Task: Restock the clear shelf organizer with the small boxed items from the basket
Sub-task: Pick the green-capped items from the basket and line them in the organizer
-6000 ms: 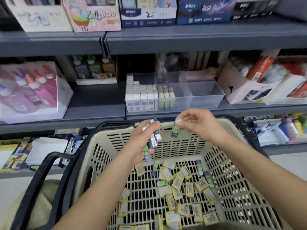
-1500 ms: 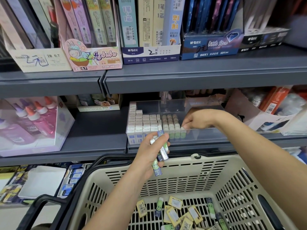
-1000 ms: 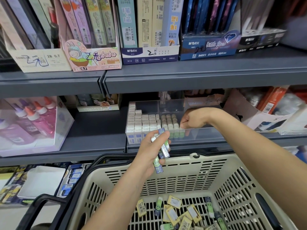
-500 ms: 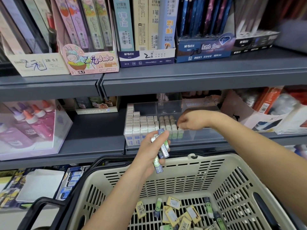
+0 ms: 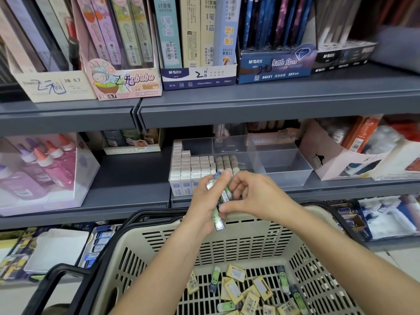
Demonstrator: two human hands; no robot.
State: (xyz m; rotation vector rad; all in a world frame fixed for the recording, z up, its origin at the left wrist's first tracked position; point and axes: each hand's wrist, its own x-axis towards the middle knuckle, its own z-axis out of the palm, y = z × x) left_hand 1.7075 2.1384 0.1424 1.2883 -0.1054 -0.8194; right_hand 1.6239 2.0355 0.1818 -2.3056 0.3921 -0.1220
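Observation:
My left hand [image 5: 205, 202] grips a bunch of small green and blue boxed items [image 5: 219, 220] above the far rim of the beige basket [image 5: 245, 242]. My right hand [image 5: 252, 196] meets it and pinches one of those boxes. The clear shelf organizer [image 5: 284, 167] sits on the middle shelf just behind both hands; white and beige boxes [image 5: 193, 167] fill its left part, and its right compartments hold nothing. Several more small boxes [image 5: 247, 289] lie loose on the basket floor.
A pink box of glue bottles [image 5: 41, 171] stands at the left of the same shelf. A torn carton [image 5: 336, 160] sits right of the organizer. The upper shelf [image 5: 250, 103] carries display boxes of pencil leads. Stock lies on the lower shelf behind the basket.
My right hand has come back out of the organizer to my left hand and now pinches a box in the bunch. The left hand has stayed put.

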